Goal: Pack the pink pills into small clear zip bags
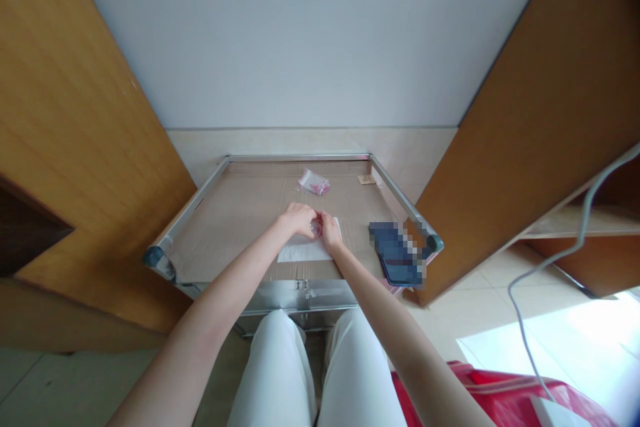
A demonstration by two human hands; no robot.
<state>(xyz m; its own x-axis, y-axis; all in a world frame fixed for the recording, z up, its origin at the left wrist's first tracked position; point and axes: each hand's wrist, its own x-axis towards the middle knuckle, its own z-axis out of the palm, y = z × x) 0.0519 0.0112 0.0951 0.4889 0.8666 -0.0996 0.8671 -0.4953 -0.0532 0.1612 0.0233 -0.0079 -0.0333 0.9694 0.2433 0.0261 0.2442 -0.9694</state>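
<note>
My left hand (pixel 299 219) and my right hand (pixel 330 230) meet over a white sheet (pixel 305 251) on a low metal-framed table (pixel 227 213). Both are curled with fingertips pinched together around a tiny pale, clear-looking item (pixel 315 227) that is too small to name. A small clear bag with pink pieces (pixel 313 182) lies further back on the table, apart from both hands.
A small tan tag (pixel 367 179) sits near the far right rail. A blurred dark blue object (pixel 397 253) rests at the table's right edge. Wooden panels flank both sides. A grey cable (pixel 550 260) hangs at right, above a red object (pixel 500 393).
</note>
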